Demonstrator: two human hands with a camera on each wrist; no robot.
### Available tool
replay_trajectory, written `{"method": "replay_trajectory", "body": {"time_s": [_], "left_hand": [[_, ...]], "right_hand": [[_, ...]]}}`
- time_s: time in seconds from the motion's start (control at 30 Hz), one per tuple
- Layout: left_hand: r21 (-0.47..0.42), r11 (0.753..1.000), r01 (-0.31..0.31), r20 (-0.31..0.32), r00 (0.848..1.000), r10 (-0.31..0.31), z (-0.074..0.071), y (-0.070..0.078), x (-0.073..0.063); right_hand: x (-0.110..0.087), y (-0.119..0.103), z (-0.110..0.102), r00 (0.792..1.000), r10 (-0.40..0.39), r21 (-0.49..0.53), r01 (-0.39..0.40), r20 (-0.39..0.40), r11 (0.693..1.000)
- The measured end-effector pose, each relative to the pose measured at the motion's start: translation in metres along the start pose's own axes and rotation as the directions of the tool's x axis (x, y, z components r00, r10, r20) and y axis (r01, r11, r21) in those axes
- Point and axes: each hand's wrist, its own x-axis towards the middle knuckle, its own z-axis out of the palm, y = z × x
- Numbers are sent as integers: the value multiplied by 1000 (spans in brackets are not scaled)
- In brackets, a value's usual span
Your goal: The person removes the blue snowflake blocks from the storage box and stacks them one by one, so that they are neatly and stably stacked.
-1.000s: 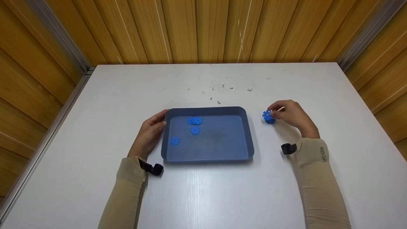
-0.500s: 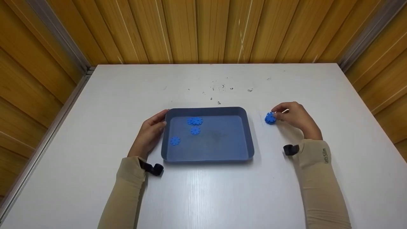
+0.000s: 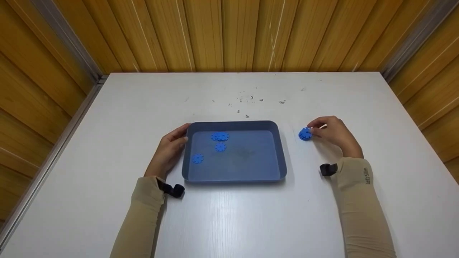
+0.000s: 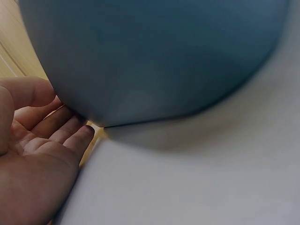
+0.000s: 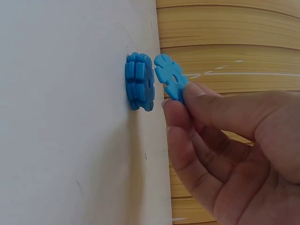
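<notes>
My right hand [image 3: 333,132] pinches a blue notched plastic disc [image 5: 171,77] between thumb and fingers. In the right wrist view this disc is tilted, close over a short stack of similar blue discs [image 5: 140,82] on the table. From the head view the held disc overlaps the stack. My left hand [image 3: 167,148] rests against the outer left wall of the blue-grey tray [image 3: 233,180], its thumb and fingers touching the side near the far corner. Inside the tray, one blue disc [image 3: 197,158] lies near the left, another [image 3: 220,147] farther back, and overlapping discs [image 3: 219,136] near the far wall.
The white table [image 3: 229,222] reaches back to a wood-panelled wall [image 3: 236,36], with dark scuff marks [image 3: 251,98] beyond the tray. A black wrist camera [image 3: 175,191] sits beside the left sleeve, and another [image 3: 328,169] beside the right.
My right hand has shifted slightly right and toward me, with the held disc moving over the stack. The left hand and the tray stay in place.
</notes>
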Motion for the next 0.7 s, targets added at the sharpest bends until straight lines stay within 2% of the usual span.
{"method": "replay_trajectory", "body": {"time_s": [0.5, 0.7], "left_hand": [[-18, 1000, 11, -2, 1000, -11, 0, 0, 0], [-30, 999, -12, 21, 1000, 13, 0, 0, -1]], "right_hand": [[3, 2, 5, 998, 60, 15, -60, 18, 998], [2, 3, 6, 998, 58, 6, -58, 9, 998]]}}
